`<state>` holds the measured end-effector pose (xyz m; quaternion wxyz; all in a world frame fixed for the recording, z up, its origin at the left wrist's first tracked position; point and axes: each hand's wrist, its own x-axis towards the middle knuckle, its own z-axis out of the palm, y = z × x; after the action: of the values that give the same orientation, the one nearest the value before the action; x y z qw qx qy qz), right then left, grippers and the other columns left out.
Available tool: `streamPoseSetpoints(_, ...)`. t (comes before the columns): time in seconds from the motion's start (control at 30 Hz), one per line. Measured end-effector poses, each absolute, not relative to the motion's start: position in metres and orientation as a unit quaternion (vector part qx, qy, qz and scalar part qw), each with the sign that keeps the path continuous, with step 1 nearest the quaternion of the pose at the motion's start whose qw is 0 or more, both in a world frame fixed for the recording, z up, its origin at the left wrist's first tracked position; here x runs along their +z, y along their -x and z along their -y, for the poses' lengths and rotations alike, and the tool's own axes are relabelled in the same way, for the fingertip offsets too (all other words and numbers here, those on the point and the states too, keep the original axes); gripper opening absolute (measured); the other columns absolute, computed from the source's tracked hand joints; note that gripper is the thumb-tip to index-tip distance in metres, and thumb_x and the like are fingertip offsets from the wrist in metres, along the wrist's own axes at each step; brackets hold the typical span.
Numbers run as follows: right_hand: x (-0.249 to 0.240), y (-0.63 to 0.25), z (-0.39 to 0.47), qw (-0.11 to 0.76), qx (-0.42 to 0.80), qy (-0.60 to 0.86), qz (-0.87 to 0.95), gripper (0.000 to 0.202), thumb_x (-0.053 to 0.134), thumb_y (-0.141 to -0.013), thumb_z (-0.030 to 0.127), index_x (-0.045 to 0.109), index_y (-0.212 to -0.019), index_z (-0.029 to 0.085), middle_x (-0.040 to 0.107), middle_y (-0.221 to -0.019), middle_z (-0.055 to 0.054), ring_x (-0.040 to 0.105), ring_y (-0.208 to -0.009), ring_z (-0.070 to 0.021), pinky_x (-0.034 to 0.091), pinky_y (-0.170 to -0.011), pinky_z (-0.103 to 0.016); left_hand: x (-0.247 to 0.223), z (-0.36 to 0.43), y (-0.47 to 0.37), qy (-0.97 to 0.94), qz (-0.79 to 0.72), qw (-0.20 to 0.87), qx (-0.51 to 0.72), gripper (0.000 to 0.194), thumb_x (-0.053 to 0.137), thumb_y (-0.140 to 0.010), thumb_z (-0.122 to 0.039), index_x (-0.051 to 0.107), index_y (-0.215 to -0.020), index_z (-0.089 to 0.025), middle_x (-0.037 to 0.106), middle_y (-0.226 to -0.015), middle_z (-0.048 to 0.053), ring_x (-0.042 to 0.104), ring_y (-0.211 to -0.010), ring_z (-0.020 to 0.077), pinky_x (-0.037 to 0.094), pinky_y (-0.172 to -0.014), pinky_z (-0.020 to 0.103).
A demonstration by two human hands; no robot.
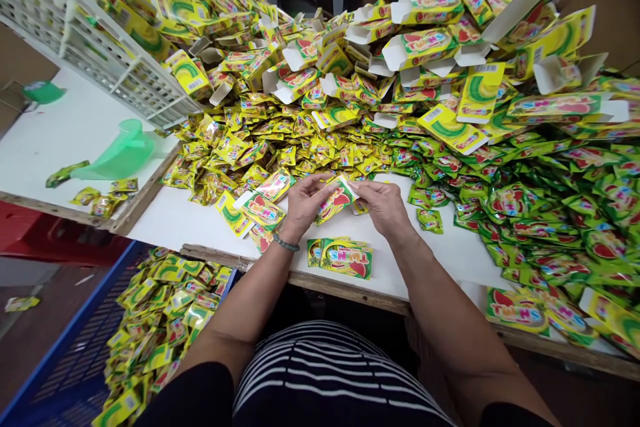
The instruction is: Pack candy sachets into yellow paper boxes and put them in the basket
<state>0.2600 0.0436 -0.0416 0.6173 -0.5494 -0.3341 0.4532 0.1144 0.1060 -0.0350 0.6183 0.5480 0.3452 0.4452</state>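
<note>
Both hands hold one small yellow and green candy box (333,205) above the white table. My left hand (306,205), with a beaded bracelet on the wrist, grips its left side. At the box's upper right end, the fingers of my right hand (383,203) pinch the white flap. Just below lie flat printed boxes (346,259), overlapping near the table's front edge. Beside my left wrist is a small group of boxes (263,209), one with an open white end. Small green wrapped candies (430,220) lie to the right of my right hand.
Yellow candy packets (300,140) and green ones (545,213) heap behind and right, under piled open boxes (425,47). A white crate (115,60) tips out boxes at left, near a green scoop (120,150). A blue crate (65,347) of boxes stands below the wooden table edge (350,288).
</note>
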Motion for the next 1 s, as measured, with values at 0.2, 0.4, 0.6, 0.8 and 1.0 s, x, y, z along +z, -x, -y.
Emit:
streamPoseSetpoints(0.2, -0.042, -0.264, -0.041, 0.619, 0.462, 0.526, 0.356, 0.013, 0.072, -0.069, 0.039, 0.077, -0.071, 0.026, 0.074, -0.087, -0.002, 0.068, -0.088, -0.0227, 0.056, -0.073, -0.036, -0.037, -0.108, -0.115, -0.510, -0.368, 0.610, 0.483, 0.033, 0.083, -0.062, -0.040, 0.073, -0.082, -0.016, 0.064, -0.060, -0.002, 0.053, -0.054, 0.0070, 0.043, -0.054, 0.020)
streamPoseSetpoints(0.4, -0.039, -0.254, -0.036, 0.567, 0.284, 0.577, 0.515, 0.021, 0.059, -0.083, 0.036, 0.078, -0.080, 0.026, 0.074, -0.091, -0.004, 0.066, -0.091, -0.0221, 0.054, -0.081, -0.038, -0.038, -0.108, -0.112, -0.502, -0.371, 0.609, 0.490, 0.032, 0.083, -0.063, -0.038, 0.075, -0.085, -0.017, 0.068, -0.067, 0.000, 0.059, -0.061, 0.0100, 0.048, -0.060, 0.023)
streamPoseSetpoints(0.6, -0.036, -0.245, -0.032, 0.549, 0.160, 0.597, 0.562, 0.029, 0.051, -0.090, 0.037, 0.077, -0.090, 0.024, 0.073, -0.091, -0.008, 0.066, -0.088, -0.0218, 0.052, -0.083, -0.037, -0.040, -0.110, -0.114, -0.506, -0.377, 0.619, 0.468, 0.027, 0.083, -0.061, -0.036, 0.076, -0.078, -0.016, 0.071, -0.073, 0.002, 0.060, -0.065, 0.0103, 0.049, -0.064, 0.023)
streamPoseSetpoints(0.8, -0.043, -0.238, -0.037, 0.532, 0.131, 0.610, 0.573, 0.032, 0.054, -0.088, 0.039, 0.073, -0.109, 0.025, 0.071, -0.104, -0.009, 0.064, -0.098, -0.0233, 0.050, -0.091, -0.039, -0.041, -0.110, -0.114, -0.513, -0.359, 0.638, 0.449, 0.031, 0.084, -0.060, -0.038, 0.073, -0.078, -0.016, 0.063, -0.060, -0.001, 0.055, -0.056, 0.0087, 0.043, -0.053, 0.021)
streamPoseSetpoints(1.0, -0.039, -0.252, -0.039, 0.567, 0.188, 0.610, 0.521, 0.034, 0.052, -0.089, 0.046, 0.075, -0.091, 0.022, 0.073, -0.094, -0.007, 0.066, -0.092, -0.0228, 0.050, -0.086, -0.036, -0.034, -0.103, -0.116, -0.479, -0.377, 0.686, 0.397, 0.048, 0.086, -0.055, -0.043, 0.065, -0.089, -0.016, 0.061, -0.058, -0.004, 0.051, -0.049, 0.0067, 0.039, -0.050, 0.019)
